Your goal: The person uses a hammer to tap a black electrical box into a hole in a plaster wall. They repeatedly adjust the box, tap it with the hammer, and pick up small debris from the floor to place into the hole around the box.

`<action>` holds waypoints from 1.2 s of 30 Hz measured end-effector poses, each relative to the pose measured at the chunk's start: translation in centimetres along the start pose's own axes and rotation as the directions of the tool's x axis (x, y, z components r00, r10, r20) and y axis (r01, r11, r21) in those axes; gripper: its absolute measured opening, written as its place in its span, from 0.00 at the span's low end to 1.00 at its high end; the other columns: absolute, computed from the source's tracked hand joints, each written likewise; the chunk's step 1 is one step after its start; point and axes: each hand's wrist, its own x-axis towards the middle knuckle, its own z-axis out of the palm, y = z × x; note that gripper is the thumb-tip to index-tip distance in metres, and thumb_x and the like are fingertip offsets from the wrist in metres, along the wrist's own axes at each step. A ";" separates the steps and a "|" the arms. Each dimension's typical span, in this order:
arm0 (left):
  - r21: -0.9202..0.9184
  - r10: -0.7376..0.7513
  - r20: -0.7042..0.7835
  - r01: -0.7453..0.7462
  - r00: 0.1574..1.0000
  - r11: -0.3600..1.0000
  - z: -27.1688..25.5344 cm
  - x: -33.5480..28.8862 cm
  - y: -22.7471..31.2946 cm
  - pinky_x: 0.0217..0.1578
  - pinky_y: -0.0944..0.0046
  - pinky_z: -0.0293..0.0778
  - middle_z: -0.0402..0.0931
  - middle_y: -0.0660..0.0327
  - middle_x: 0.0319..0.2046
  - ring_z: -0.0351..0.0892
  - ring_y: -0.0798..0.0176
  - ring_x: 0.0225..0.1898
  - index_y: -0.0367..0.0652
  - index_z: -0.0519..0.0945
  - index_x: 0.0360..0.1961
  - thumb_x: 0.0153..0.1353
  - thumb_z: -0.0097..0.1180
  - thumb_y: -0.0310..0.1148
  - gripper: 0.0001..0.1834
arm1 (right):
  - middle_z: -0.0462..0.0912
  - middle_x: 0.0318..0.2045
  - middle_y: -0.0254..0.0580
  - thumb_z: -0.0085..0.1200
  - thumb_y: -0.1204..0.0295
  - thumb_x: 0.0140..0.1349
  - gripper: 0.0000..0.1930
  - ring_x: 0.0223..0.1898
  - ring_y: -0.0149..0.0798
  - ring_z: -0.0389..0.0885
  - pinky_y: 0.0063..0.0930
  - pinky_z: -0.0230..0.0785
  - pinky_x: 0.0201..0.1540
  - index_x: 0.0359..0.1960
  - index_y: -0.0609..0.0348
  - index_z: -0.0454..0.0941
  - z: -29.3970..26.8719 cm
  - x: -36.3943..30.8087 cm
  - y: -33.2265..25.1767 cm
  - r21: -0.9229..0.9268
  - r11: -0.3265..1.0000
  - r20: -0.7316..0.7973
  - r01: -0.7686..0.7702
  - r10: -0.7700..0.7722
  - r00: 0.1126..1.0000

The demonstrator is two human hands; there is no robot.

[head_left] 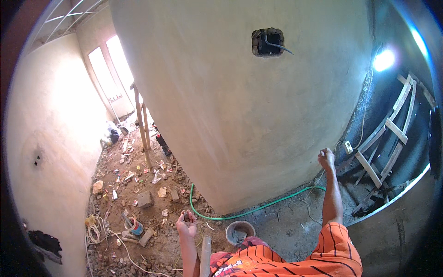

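My left hand (186,225) is palm up at the lower middle, its fingers curled around a small grey lump (187,213) whose kind I cannot make out. Stretched out to the right, my right hand (326,159) is at the plastered wall (240,124), fingers bent together; whatever they may hold is too small to see. Below the wall stands a round bucket (250,227) with grey wet mix (237,237) inside, close to my legs. A long pale straight bar (206,256) is beside my left forearm.
A green hose (258,210) curves along the wall's foot. To the right are a white socket (348,147) on a cord and a leaning wooden ladder (387,129). Rubble, coiled cable (94,231) and a small pail (134,226) lie left. Wires poke from a wall hole (267,42).
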 end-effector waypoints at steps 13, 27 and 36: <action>-0.061 -0.010 0.005 0.011 1.000 0.998 0.3 1.1 -0.5 0.36 0.61 0.75 0.77 0.56 0.35 0.77 0.60 0.35 0.42 0.75 0.38 0.63 0.43 0.31 0.09 | 0.82 0.35 0.42 0.53 0.67 0.59 0.10 0.36 0.39 0.80 0.30 0.71 0.41 0.38 0.57 0.76 -8.8 4.2 -46.0 -0.121 0.541 -0.291 0.833 -0.821 0.491; -0.119 0.037 0.120 -0.023 0.992 0.993 -2.5 0.2 -0.7 0.34 0.64 0.74 0.74 0.55 0.31 0.75 0.61 0.32 0.39 0.72 0.39 0.61 0.46 0.30 0.08 | 0.82 0.35 0.38 0.54 0.72 0.57 0.09 0.34 0.29 0.79 0.23 0.71 0.39 0.39 0.57 0.79 4.1 -13.5 -47.6 0.285 0.421 0.154 0.861 -0.907 0.392; -0.159 0.051 -0.163 -0.077 0.985 0.984 -8.1 -0.1 2.1 0.38 0.57 0.75 0.76 0.54 0.34 0.76 0.57 0.35 0.41 0.73 0.40 0.60 0.44 0.32 0.10 | 0.78 0.41 0.47 0.60 0.75 0.48 0.19 0.43 0.48 0.78 0.39 0.70 0.47 0.45 0.56 0.75 21.5 -36.0 -36.0 0.730 0.577 0.660 0.366 -0.734 -0.160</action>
